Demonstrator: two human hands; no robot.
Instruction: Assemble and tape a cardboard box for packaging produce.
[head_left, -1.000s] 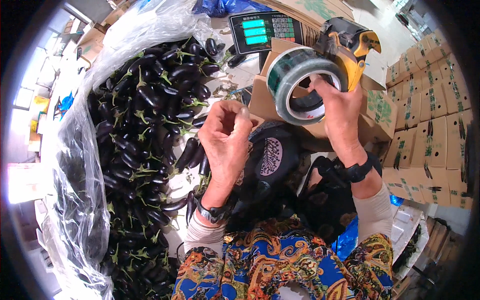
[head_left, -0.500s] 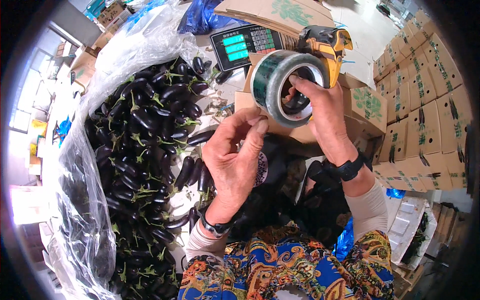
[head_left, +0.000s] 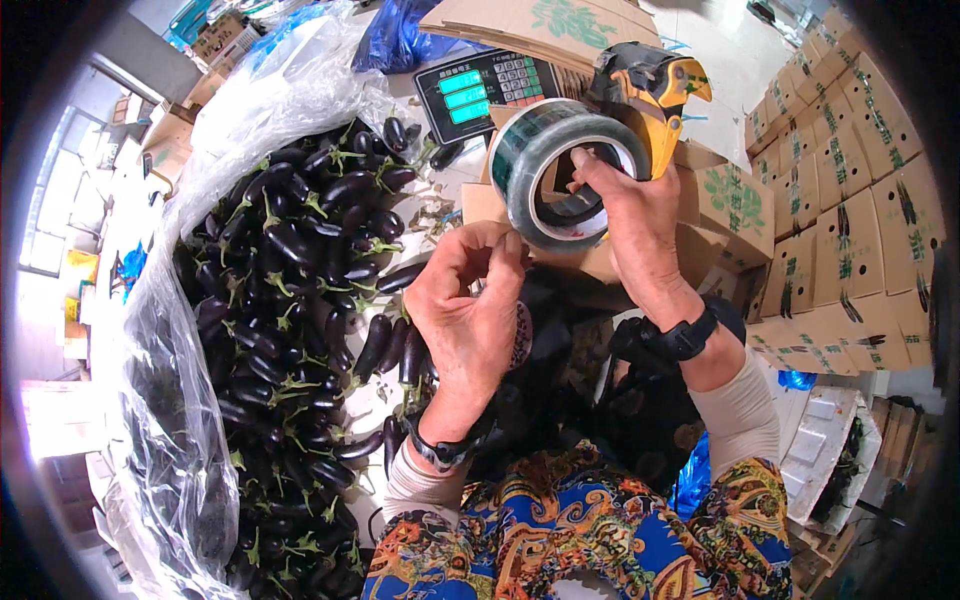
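My right hand [head_left: 640, 225] grips a wide roll of clear packing tape [head_left: 520, 160], its thumb hooked into the core. A yellow and black tape dispenser [head_left: 650, 90] sits against the roll's far right side; whether they are joined I cannot tell. My left hand [head_left: 465, 310] is closed, thumb and forefinger pinched together close beside the roll's lower left rim. Anything between those fingertips is too small to make out. Left of my left hand lies a large heap of dark purple eggplants [head_left: 290, 240], with a few loose ones next to my wrist.
Clear plastic sheeting [head_left: 170, 370] borders the heap. A scale display [head_left: 480, 95] stands beyond the roll, near flattened cardboard [head_left: 545, 25]. An open carton [head_left: 735, 205] sits behind my right hand. Stacked cartons [head_left: 840, 230] line the right, above a white foam box [head_left: 815, 455].
The tape roll has tilted and shifted slightly left and down in my right hand. My left hand has moved a little left, its fingertips now more tightly pinched.
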